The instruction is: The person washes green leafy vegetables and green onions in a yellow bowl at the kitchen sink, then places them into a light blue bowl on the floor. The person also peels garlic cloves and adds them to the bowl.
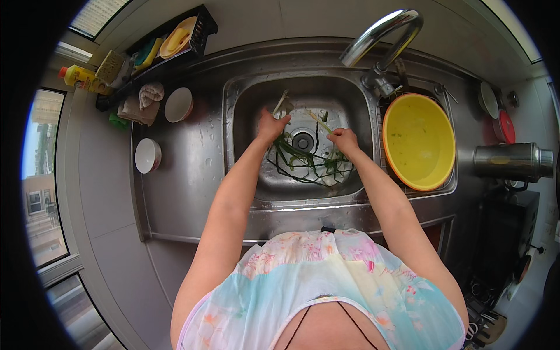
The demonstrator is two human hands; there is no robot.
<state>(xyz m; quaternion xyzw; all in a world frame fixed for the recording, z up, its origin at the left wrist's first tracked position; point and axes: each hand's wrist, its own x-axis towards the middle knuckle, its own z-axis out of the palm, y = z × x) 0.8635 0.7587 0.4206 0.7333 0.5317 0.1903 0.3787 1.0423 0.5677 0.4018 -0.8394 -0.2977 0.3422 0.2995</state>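
Observation:
My left hand (273, 125) is at the left side of the steel sink basin (247, 175), closed around a bunch of green onions (281, 103), with their pale root ends sticking up past my fingers. Their dark green leaves trail across the basin floor, around and below the drain (302, 141). Right of the drain, my right hand (344, 141) pinches a single green onion stalk (320, 121) between thumb and fingers, its pale end pointing up and left. Pale scraps (330, 175) lie among the leaves near the basin's lower right.
A yellow basin of water (420, 142) stands right of the sink, below the chrome faucet (380, 48). Two bowls (178, 105) sit on the left drainboard, near folded cloths (139, 109) and a black rack (203, 33). A metal flask (507, 161) lies at the right.

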